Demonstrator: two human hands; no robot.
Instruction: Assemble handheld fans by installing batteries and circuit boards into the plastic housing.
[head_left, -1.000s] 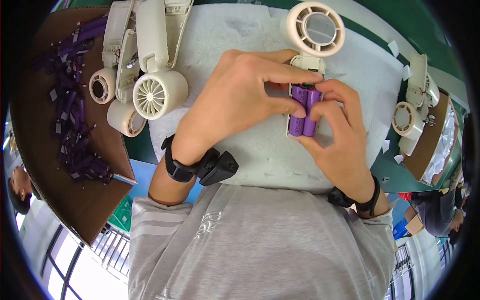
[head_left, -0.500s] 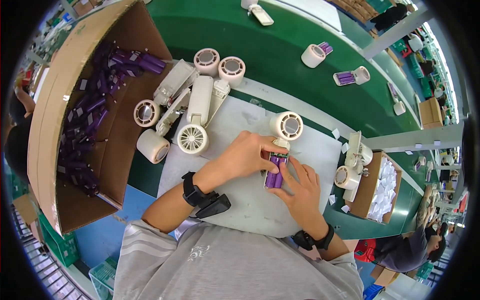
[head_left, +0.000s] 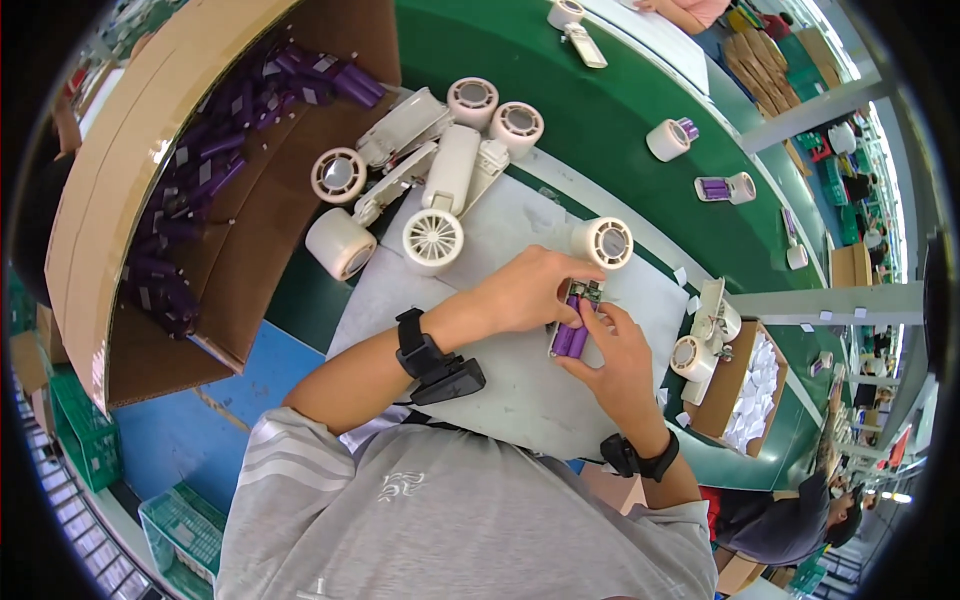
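Observation:
A white handheld fan lies in front of me, its round head (head_left: 603,243) pointing away and its handle opened. Two purple battery cells (head_left: 571,341) sit side by side in the handle, with a small green circuit board (head_left: 586,289) above them near the fan's neck. My left hand (head_left: 532,290) is closed around the upper handle, thumb and fingers at the board and the cells' top ends. From the right, my right hand (head_left: 622,352) grips the handle's side, its fingers and thumb against the cells. Fingers partly hide the handle's edges.
To the left a large cardboard box (head_left: 250,270) holds many purple batteries. Several white fans (head_left: 452,168) are piled beside it on the white work sheet (head_left: 480,375). More fans lie on the green conveyor (head_left: 620,110). At right, another fan (head_left: 693,358) stands by a box of white pieces (head_left: 755,395).
The view has shifted, so the box and piled fans sit further right. My hands keep hold of the same fan, and my right fingers have drawn in closer to the board.

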